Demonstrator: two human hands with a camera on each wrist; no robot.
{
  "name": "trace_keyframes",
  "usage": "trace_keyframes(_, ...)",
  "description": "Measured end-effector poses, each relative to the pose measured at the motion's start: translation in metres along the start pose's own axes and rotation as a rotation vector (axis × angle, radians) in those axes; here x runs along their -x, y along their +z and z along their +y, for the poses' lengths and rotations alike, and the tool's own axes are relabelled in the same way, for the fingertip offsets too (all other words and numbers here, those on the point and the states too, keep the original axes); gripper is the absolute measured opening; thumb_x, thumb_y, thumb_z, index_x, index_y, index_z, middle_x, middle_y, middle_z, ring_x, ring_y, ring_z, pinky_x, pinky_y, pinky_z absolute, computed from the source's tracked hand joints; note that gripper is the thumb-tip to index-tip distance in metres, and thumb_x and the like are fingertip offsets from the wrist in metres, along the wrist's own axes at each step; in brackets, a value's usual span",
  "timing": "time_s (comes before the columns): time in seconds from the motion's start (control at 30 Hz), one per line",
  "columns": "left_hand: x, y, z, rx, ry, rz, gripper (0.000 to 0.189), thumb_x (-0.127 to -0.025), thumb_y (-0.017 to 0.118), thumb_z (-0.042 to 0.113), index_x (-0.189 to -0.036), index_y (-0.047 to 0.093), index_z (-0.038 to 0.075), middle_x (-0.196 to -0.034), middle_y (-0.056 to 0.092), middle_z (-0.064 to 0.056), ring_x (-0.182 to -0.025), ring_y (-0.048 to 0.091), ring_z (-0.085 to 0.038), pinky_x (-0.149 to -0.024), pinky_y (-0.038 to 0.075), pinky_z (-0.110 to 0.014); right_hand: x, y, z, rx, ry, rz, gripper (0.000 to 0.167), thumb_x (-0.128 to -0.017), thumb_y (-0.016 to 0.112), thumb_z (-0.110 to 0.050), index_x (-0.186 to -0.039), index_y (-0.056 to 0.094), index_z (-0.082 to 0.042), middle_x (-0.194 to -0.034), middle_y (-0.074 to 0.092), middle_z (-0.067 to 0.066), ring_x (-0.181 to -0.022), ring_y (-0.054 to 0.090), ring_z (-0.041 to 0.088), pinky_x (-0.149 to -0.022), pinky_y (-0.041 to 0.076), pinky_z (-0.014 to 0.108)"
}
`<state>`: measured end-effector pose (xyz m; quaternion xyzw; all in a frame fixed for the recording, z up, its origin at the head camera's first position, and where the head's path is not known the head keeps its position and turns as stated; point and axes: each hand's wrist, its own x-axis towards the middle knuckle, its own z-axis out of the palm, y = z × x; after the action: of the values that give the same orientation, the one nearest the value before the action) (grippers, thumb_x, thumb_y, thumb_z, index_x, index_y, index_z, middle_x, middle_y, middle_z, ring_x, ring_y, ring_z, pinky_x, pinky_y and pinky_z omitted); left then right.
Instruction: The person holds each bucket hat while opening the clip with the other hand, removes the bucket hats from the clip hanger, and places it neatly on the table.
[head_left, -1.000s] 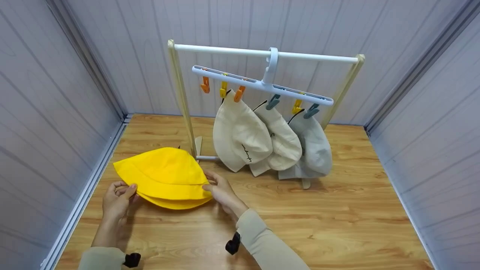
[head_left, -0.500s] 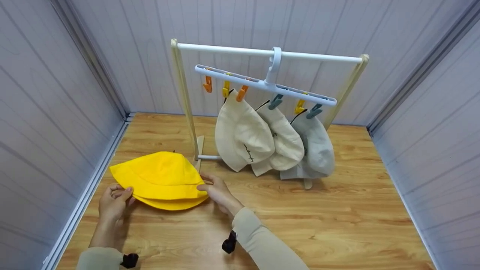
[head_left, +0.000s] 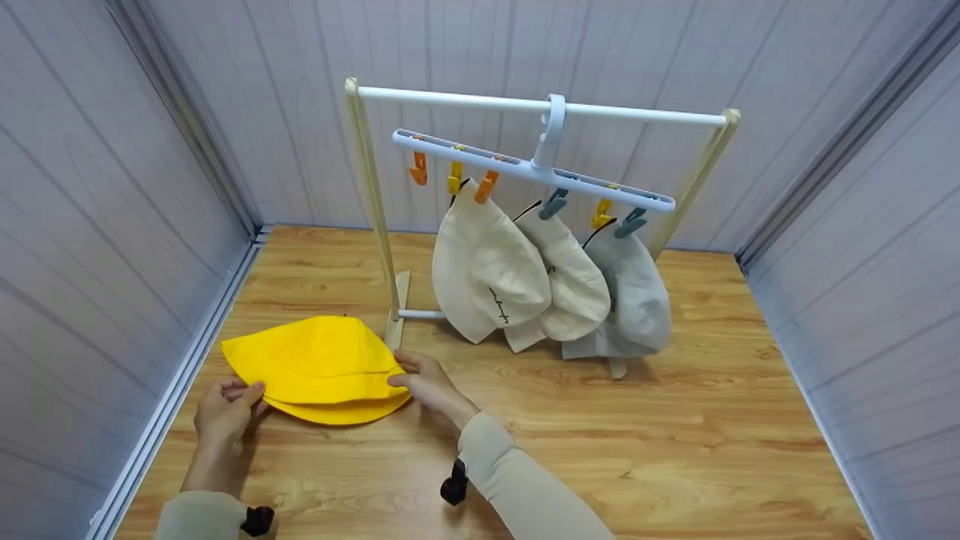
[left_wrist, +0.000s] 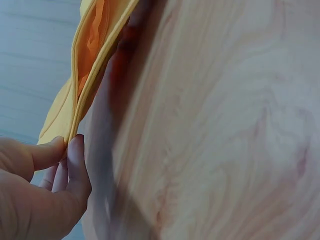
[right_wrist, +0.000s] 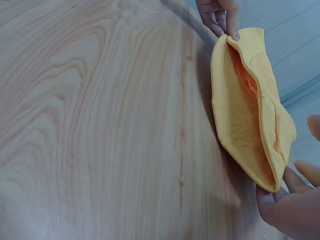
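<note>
- The left hand (head_left: 223, 411) pinches the brim of the yellow hat (head_left: 319, 366) at its left end, thumb and fingers (left_wrist: 75, 160) closed on the doubled edge, so the hat lies folded flat.
- The right hand (head_left: 427, 384) holds the brim's opposite end, fingers curled at the fabric; between both hands the hat sits stretched, low over the desk (head_left: 600, 450) near its front left.
- The wall track (head_left: 180, 375) runs just beside the left hand, leaving little room there; the desk lies bare to the right.
- Just behind the hat stands the rack post (head_left: 373, 210).
- Farther back, three pale hats (head_left: 555, 289) hang from clips; an orange clip (head_left: 418, 169) at the left end hangs free.
</note>
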<state>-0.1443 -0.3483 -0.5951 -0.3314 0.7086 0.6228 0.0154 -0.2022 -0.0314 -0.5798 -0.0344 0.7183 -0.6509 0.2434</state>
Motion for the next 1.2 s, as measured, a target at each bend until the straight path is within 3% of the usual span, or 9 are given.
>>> trace_keyframes(0.27, -0.006, -0.001, -0.009, -0.007, -0.008, 0.054, 0.030, -0.103, 0.071, 0.015, -0.124, 0.053, 0.000, -0.103, 0.057, -0.006, -0.074, 0.068, -0.004, -0.073, 0.062, -0.021, -0.003, 0.005, 0.005, -0.023, 0.039, 0.010, 0.065, -0.095, 0.071, -0.007, -0.156, 0.049, -0.001, -0.159, 0.053, 0.013, -0.150, 0.045, 0.027, -0.122, 0.039, 0.041)
trace_keyframes(0.57, -0.007, -0.008, -0.012, -0.112, 0.011, 0.122, 0.035, -0.103, 0.070, 0.019, -0.125, 0.054, -0.002, -0.106, 0.062, -0.009, -0.069, 0.066, -0.002, -0.067, 0.061, -0.020, -0.001, 0.008, 0.006, -0.037, 0.027, -0.039, 0.062, -0.098, 0.069, -0.008, -0.156, 0.049, -0.001, -0.158, 0.053, 0.015, -0.150, 0.046, 0.028, -0.123, 0.038, 0.042)
trace_keyframes(0.83, -0.006, -0.007, -0.012, -0.209, 0.042, 0.191, 0.036, -0.101, 0.071, 0.021, -0.121, 0.055, -0.003, -0.107, 0.066, -0.013, -0.063, 0.064, -0.002, -0.060, 0.058, -0.019, -0.002, 0.005, 0.006, -0.073, 0.066, -0.044, 0.058, -0.098, 0.068, -0.009, -0.154, 0.052, -0.002, -0.156, 0.055, 0.013, -0.142, 0.054, 0.023, -0.116, 0.047, 0.041)
trace_keyframes(0.93, -0.005, -0.006, -0.010, -0.281, 0.057, 0.208, 0.040, -0.100, 0.069, 0.025, -0.124, 0.056, -0.005, -0.108, 0.070, -0.017, -0.079, 0.067, -0.013, -0.070, 0.053, -0.021, 0.000, 0.002, 0.008, -0.067, 0.068, -0.048, 0.058, -0.099, 0.067, -0.008, -0.154, 0.052, -0.002, -0.153, 0.058, 0.013, -0.135, 0.059, 0.021, -0.111, 0.051, 0.042)
trace_keyframes(1.07, -0.004, -0.007, -0.006, -0.367, 0.086, 0.187, 0.051, -0.100, 0.066, 0.028, -0.132, 0.054, -0.010, -0.113, 0.072, -0.025, -0.108, 0.061, -0.038, -0.089, 0.048, -0.043, 0.002, -0.007, 0.009, -0.078, 0.076, -0.036, 0.057, -0.099, 0.067, -0.008, -0.154, 0.053, -0.002, -0.148, 0.063, 0.014, -0.125, 0.065, 0.020, -0.107, 0.055, 0.042)
trace_keyframes(1.2, -0.002, -0.011, -0.002, -0.408, 0.078, 0.157, 0.059, -0.099, 0.065, 0.029, -0.137, 0.048, -0.012, -0.115, 0.069, -0.028, -0.114, 0.058, -0.047, -0.095, 0.048, -0.054, 0.005, -0.018, 0.006, -0.150, 0.096, -0.017, 0.056, -0.098, 0.067, -0.008, -0.153, 0.054, -0.003, -0.145, 0.064, 0.015, -0.120, 0.067, 0.023, -0.106, 0.055, 0.044)
